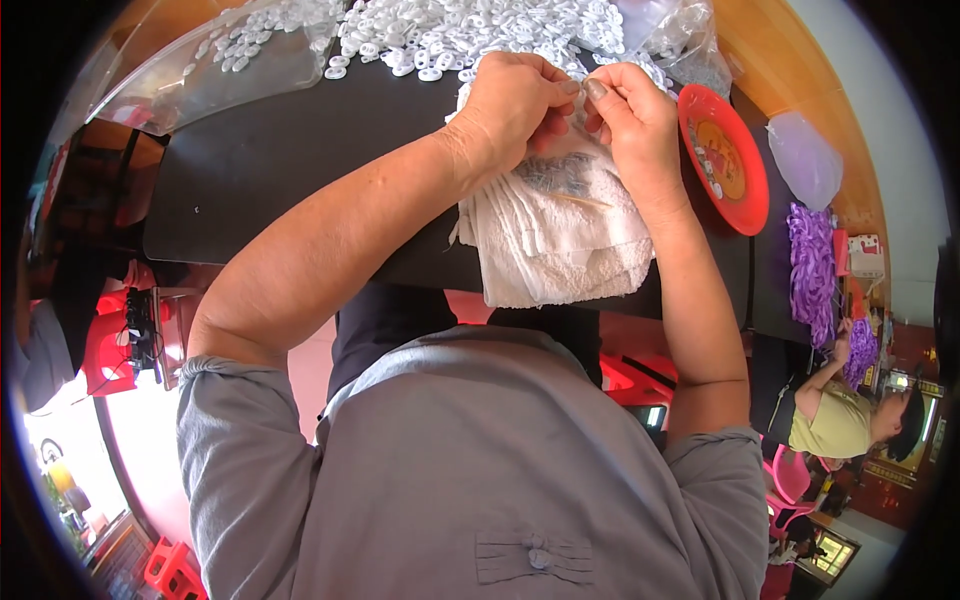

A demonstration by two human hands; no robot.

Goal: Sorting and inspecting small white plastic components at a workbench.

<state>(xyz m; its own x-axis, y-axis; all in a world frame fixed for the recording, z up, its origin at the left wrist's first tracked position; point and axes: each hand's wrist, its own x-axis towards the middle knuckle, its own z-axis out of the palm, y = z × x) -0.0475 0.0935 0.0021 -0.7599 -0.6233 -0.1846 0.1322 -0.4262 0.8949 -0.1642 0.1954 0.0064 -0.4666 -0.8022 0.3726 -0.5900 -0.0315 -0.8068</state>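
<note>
My left hand (508, 112) and my right hand (640, 122) meet over a folded white towel (560, 245), fingertips pinched close together. Whatever sits between the fingers is too small to make out. Thin silvery pieces (562, 176) lie on the towel below my hands, with a slim wooden stick (583, 200) beside them. Just beyond my fingers spreads a heap of small white oval plastic pieces (440, 35). To the right of my right hand is a red plate (752, 190) holding a few small light pieces.
The towel hangs over the near edge of a black table (320, 150). A clear plastic tray (215, 95) with more white pieces is at far left. Clear plastic bags (690, 45) lie at far right. Farther right, a person in yellow (838, 425) sits beside purple strands (811, 265).
</note>
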